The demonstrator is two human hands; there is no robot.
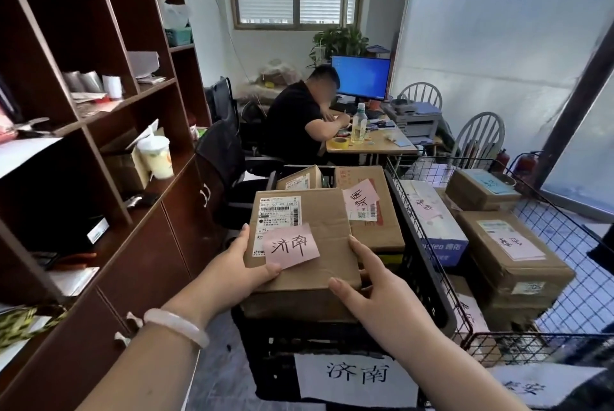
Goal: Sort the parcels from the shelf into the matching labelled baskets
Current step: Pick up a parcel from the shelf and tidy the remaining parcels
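Head view: shows a brown cardboard parcel held flat, label side up, over the black basket at near centre.

Hand state:
- Left hand: grasping the parcel's near-left corner, thumb laid on the top face at the near edge of the pink note, fingers along the left side.
- Right hand: grasping the near-right corner, thumb on the top face, fingers up the right side.

Reason for the hold, as judged:
- Kept face-up so the handwritten note stays readable against the white label on the basket's near wall. Note the match: same two characters on both.
- Gripped at opposite corners to keep the box level while lowering it among the parcels already inside.

Parcel position relative to the hands:
- Between both hands, extending to the far side of both palms.
- Over another box in the same basket; contact underneath cannot be told.
- Just near-left of a second parcel carrying its own pink note.

Treat placement as nearly complete. Keep clear of the wire basket immediately right, which holds parcels under different notes. Shelf at left.
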